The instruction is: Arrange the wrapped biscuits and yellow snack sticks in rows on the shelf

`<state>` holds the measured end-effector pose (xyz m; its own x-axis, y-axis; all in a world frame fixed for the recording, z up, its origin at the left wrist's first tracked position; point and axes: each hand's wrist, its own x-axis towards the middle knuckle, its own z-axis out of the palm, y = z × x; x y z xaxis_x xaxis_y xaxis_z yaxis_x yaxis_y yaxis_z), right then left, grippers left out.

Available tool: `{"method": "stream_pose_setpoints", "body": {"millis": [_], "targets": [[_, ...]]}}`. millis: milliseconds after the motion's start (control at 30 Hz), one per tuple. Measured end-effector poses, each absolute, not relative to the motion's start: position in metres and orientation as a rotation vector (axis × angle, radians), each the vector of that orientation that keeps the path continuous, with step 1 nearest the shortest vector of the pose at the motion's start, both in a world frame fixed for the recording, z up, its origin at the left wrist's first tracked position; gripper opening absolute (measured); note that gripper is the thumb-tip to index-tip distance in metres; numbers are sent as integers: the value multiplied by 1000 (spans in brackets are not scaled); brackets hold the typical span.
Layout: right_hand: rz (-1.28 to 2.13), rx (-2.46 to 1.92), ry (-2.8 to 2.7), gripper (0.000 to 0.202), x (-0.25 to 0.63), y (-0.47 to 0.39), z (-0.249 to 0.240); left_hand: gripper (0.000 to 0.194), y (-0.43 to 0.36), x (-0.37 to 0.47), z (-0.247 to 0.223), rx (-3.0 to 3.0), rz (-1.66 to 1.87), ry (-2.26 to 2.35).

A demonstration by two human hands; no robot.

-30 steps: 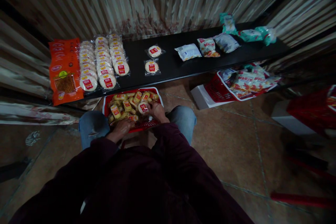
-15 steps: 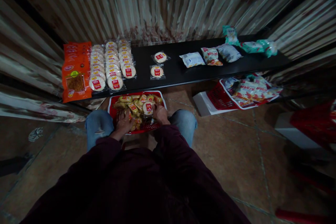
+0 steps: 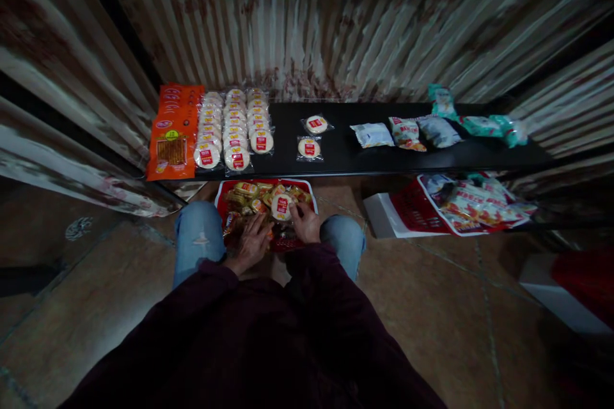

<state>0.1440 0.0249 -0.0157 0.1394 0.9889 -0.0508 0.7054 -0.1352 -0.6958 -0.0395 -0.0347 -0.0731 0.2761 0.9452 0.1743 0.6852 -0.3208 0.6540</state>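
Observation:
A round white rice cracker (image 3: 281, 207) in a clear wrapper with a red label is pinched at its right edge by my right hand (image 3: 306, 223). It is above a red basket (image 3: 314, 193) between my knees. Gold-wrapped snacks (image 3: 246, 189) fill much of the basket. My left hand (image 3: 253, 240) lies over the basket's near left part, fingers stretched out and touching the packets; what is under the palm is hidden. On the black shelf ahead stand overlapping rows of wrapped rice crackers (image 3: 236, 131), and two more lie apart, one rice cracker (image 3: 309, 148) nearer me.
An orange snack bag (image 3: 171, 134) lies at the shelf's left end. White and red snack bags (image 3: 407, 133) and green ones (image 3: 481, 124) lie on the right of the black shelf (image 3: 283, 163). Below stands another red basket (image 3: 416, 208) of packets on a white box (image 3: 381, 214).
The view has shifted, so the shelf and baskets sit further right and lower. My left hand has drawn toward the basket's near edge; my right hand still holds the rice cracker.

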Motion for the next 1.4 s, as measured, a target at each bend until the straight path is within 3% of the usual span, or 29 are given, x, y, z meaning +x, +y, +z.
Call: {"method": "stream_pose_setpoints", "body": {"millis": [200,367,1100,1267,1333,1400], "targets": [[962,-1608,-1486,44,132,22,-36,41,-24,-54,-71,1224,1062,1600],[1184,-1589,-1538,39,123,20,-50,49,-17,-53,-64,563,1076,1303],[1636,-1450,-1172,40,114,8,-41,15,-10,-45,-22,215,1149,1143],[2068,-1357,-1430,46,121,-7,-34,8,-11,-51,-19,138,1097,1187],[1992,-1348,-1620,38,122,-8,-35,9,-13,-52,-18,155,1057,1199],[1703,-1418,-1734,26,121,-6,-37,10,-15,-52,-17,178,1047,1207]]}}
